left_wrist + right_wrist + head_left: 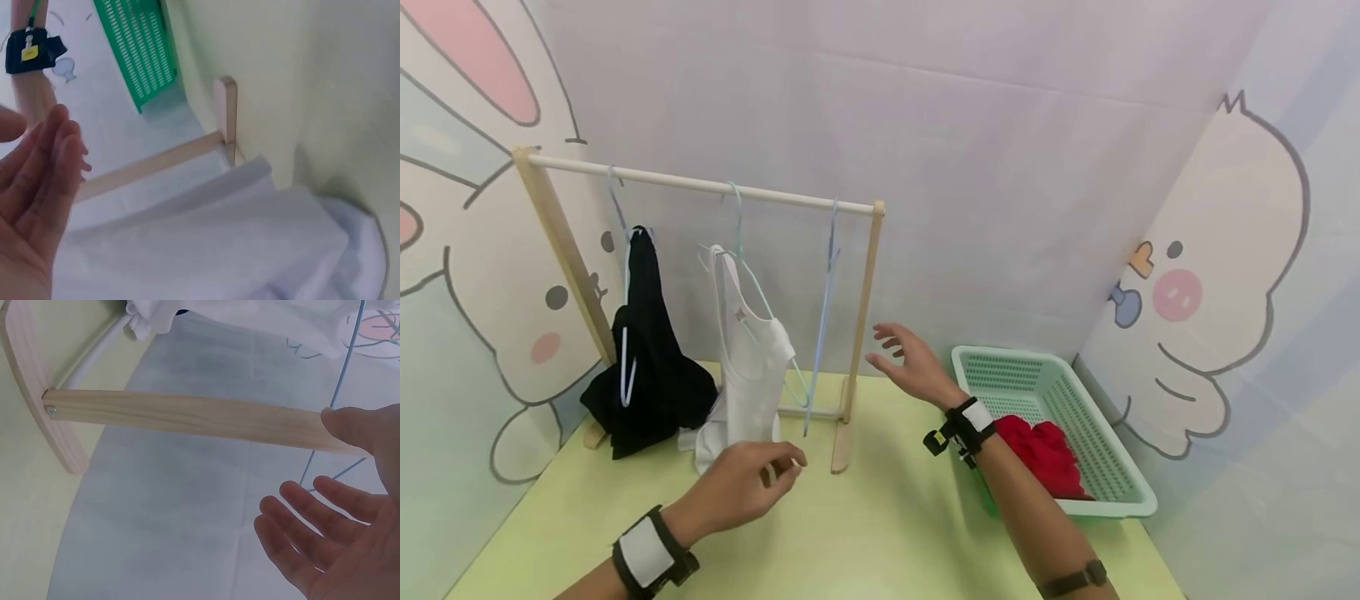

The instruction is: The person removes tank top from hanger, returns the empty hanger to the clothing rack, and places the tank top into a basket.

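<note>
Nothing is in my left hand (748, 486), its fingers loosely bent in front of the lower part of a white tank top (748, 358). That top hangs by one strap side on a pale green hanger (760, 292). Just right of the rack's right post (865, 308), my right hand (913, 365) is raised with fingers spread and holding nothing. A bare blue hanger (824, 317) hangs at the rod's right end, left of that hand. Black clothing (651, 367) hangs on another hanger at the left end.
A pale green plastic basket (1120, 467) stands at the right, with red cloth (1045, 458) inside it. The wooden rack's rod (677, 179) spans the left half above the yellow table (850, 542). Printed curtains (970, 208) enclose the back and sides.
</note>
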The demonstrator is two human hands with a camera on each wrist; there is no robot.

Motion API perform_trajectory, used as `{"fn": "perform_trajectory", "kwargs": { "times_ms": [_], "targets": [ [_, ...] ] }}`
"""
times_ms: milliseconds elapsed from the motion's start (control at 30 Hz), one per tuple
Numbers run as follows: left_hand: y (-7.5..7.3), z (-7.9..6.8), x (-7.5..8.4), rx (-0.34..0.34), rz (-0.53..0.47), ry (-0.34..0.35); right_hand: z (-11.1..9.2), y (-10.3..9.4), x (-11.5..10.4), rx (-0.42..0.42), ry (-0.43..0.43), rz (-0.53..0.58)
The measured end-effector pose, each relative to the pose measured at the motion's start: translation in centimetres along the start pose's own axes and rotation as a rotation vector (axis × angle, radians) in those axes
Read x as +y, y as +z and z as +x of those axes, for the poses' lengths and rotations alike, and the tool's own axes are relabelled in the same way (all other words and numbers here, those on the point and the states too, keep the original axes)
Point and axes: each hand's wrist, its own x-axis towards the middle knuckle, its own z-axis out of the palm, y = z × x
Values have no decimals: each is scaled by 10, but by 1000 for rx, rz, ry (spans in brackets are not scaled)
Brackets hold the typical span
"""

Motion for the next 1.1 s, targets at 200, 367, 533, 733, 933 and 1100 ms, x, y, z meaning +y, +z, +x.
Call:
{"fn": "perform_trajectory", "kwargs": {
  "times_ms": [200, 367, 533, 733, 933, 1100],
  "targets": [
    [-32, 5, 8, 156, 80, 41, 5, 3, -9, 63, -30, 24],
    [-57, 17, 20, 206, 176, 127, 10, 4, -14, 104, -54, 36],
    [-84, 36, 34, 243, 263, 158, 18, 3, -16, 120, -63, 37],
    [-118, 66, 43, 302, 310, 94, 30, 7, -20, 142, -61, 66],
    [-138, 97, 46, 301, 325, -41, 38, 12, -19, 182, -87, 122],
    [-149, 115, 38, 221, 292, -208, 37, 15, -15, 197, -125, 160]
  ]
}}
